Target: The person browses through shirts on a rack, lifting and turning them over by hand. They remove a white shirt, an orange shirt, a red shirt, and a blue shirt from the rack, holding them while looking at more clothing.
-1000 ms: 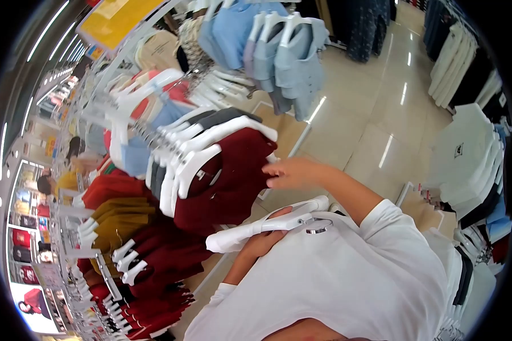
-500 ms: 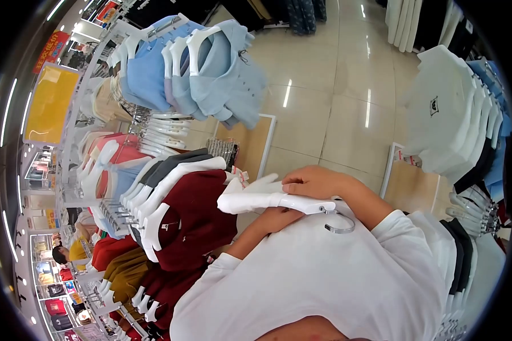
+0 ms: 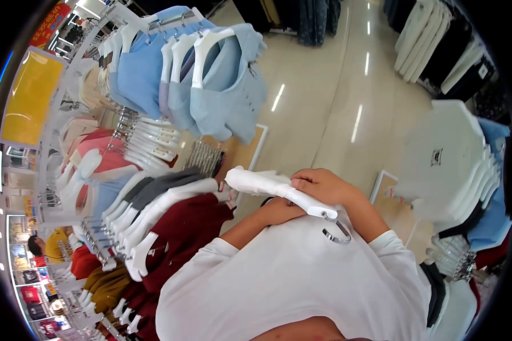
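Note:
In front of my chest is a white clothes hanger point(image 3: 313, 206) with its metal hook pointing back toward me. A white garment point(image 3: 253, 181) covers the hanger's far-left arm; the rest of it is largely hidden. My right hand point(image 3: 323, 186) is closed, its fingers curled over the cloth along the hanger's upper side. Below the hanger, my left hand point(image 3: 281, 211) is closed against it, with the fingertips partly hidden behind the white plastic.
Dark red tops point(image 3: 182, 236) hang on a rack close at my left. Light blue tops point(image 3: 224, 85) hang farther ahead. White shirts point(image 3: 446, 159) hang at the right. Tiled floor point(image 3: 318, 113) runs between the racks. A person in yellow point(image 3: 58, 244) is far left.
The hanger has tilted, its hook end now lower and its garment-covered end higher. My hands keep their hold. The view has shifted, so the racks appear displaced.

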A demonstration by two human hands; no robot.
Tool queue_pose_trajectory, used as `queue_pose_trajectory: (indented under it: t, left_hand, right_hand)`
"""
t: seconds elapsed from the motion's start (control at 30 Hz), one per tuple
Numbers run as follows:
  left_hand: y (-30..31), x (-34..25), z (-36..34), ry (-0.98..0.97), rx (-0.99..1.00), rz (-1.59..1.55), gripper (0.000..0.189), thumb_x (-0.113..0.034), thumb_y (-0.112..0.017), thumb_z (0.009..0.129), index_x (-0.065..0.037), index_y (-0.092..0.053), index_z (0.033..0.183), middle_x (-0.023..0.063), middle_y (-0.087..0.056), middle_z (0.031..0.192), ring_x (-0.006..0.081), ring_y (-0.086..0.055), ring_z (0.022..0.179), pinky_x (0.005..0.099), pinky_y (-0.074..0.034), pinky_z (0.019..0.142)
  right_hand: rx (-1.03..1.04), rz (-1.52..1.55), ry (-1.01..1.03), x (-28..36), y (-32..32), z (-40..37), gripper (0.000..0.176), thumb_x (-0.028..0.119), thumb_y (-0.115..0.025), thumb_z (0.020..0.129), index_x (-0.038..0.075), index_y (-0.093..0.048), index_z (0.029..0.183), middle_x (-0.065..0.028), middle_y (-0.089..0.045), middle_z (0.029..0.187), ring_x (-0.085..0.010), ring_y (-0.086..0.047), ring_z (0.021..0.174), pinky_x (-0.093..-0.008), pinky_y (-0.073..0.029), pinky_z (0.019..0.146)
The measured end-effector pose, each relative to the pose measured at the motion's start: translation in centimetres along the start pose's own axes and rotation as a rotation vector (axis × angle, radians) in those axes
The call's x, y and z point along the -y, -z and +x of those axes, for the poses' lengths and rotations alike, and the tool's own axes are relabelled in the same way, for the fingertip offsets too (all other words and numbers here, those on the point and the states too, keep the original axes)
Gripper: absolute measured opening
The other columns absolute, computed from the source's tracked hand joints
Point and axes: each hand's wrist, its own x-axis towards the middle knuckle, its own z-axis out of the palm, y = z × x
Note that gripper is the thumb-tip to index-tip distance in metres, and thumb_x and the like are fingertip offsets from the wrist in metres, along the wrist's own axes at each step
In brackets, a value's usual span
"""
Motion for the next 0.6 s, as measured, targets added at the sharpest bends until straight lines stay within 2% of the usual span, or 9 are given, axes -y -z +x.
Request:
queue_pose_trajectory:
  t: [0.1,0.2,0.3,0.33,0.43,0.47,0.6]
  left_hand:
    - [3.6,-1.0,3.3,-0.204,0.045,0.030,0.054,-0.023,-0.071,0.086,-0.005,-0.053,0.134,0.0115,-0.056,0.132,0.0231,-0.053,0.122,0.0366,-0.043,0.102]
    - [7.1,-2.8,4.6,-0.371,0.066,-0.133,0.050,-0.018,-0.065,0.089,-0.006,-0.052,0.137,0.0095,-0.056,0.134,0.0226,-0.053,0.124,0.0355,-0.041,0.104]
    - [10.4,-3.7,4.4,-0.551,0.025,-0.210,0.051,-0.010,-0.062,0.091,-0.008,-0.049,0.140,0.0080,-0.053,0.140,0.0208,-0.051,0.127,0.0344,-0.039,0.107]
    - [11.4,-3.4,4.8,-0.597,0.025,-0.229,0.053,-0.006,-0.061,0.090,-0.009,-0.048,0.142,0.0074,-0.051,0.143,0.0195,-0.050,0.128,0.0337,-0.039,0.107]
    - [13.5,-3.7,4.0,-0.562,-0.050,-0.228,0.053,-0.008,-0.062,0.091,-0.009,-0.048,0.142,0.0071,-0.051,0.142,0.0190,-0.049,0.129,0.0335,-0.039,0.107]
    - [13.8,-3.8,3.6,-0.496,-0.069,-0.272,0.054,-0.010,-0.064,0.091,-0.009,-0.048,0.142,0.0070,-0.051,0.142,0.0196,-0.050,0.129,0.0336,-0.039,0.107]
    - [15.0,-2.5,3.5,-0.606,-0.232,-0.194,0.057,-0.009,-0.067,0.089,-0.006,-0.047,0.142,0.0095,-0.050,0.143,0.0217,-0.048,0.131,0.0346,-0.037,0.109]
  right_hand:
    - [-0.078,-0.009,0.082,0.4,3.1,2.9,0.037,0.034,-0.053,0.098,0.004,-0.066,0.116,-0.0122,-0.069,0.104,-0.0222,-0.064,0.097,-0.0322,-0.049,0.087]
    - [-0.120,0.052,0.043,2.5,6.0,6.2,0.037,0.032,-0.056,0.098,0.002,-0.064,0.118,-0.0110,-0.068,0.105,-0.0204,-0.062,0.099,-0.0317,-0.048,0.088]
    - [-0.139,0.059,0.163,5.7,8.5,9.8,0.038,0.028,-0.056,0.099,-0.003,-0.062,0.120,-0.0113,-0.067,0.111,-0.0205,-0.062,0.105,-0.0326,-0.048,0.093]
    - [-0.123,0.129,0.216,6.0,9.2,11.5,0.036,0.028,-0.055,0.100,-0.001,-0.063,0.120,-0.0112,-0.067,0.112,-0.0195,-0.063,0.104,-0.0337,-0.049,0.094]
    - [-0.076,0.228,0.253,8.1,11.2,16.0,0.037,0.029,-0.054,0.100,-0.001,-0.063,0.119,-0.0118,-0.067,0.111,-0.0204,-0.064,0.102,-0.0340,-0.050,0.093]
    - [-0.083,0.298,0.251,8.9,11.4,17.4,0.039,0.032,-0.052,0.100,0.000,-0.061,0.120,-0.0124,-0.068,0.108,-0.0214,-0.065,0.099,-0.0344,-0.051,0.092]
    - [-0.041,0.558,0.241,10.7,13.2,24.1,0.042,0.036,-0.051,0.100,0.001,-0.057,0.122,-0.0138,-0.067,0.108,-0.0235,-0.065,0.097,-0.0354,-0.052,0.089]
